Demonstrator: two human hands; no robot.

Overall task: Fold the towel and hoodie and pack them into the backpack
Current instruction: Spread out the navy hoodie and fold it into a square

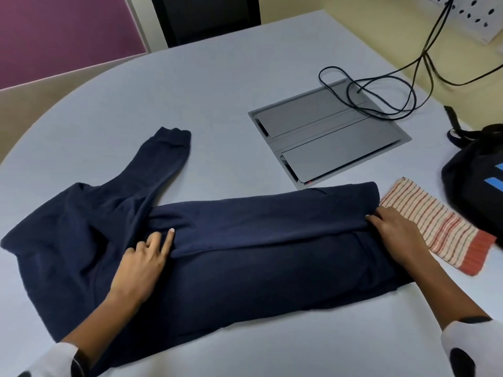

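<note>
A navy hoodie [245,257] lies spread across the near part of the table, its far side folded over toward me and one sleeve [160,164] sticking out to the back left. My left hand [144,262] rests on the hoodie with fingers straight, pressing the folded edge near the shoulder. My right hand [394,232] grips the folded edge at the hem end, fingers curled over the cloth. A folded striped towel [441,227] with an orange border lies just right of the hoodie. The black backpack [476,180] with blue stripes stands at the right edge, partly cut off.
A grey cable hatch [326,131] is set into the pale table [190,91] behind the hoodie. Black cables [381,96] loop over it and run up to wall sockets [473,14]. A dark chair [206,17] stands beyond the far edge.
</note>
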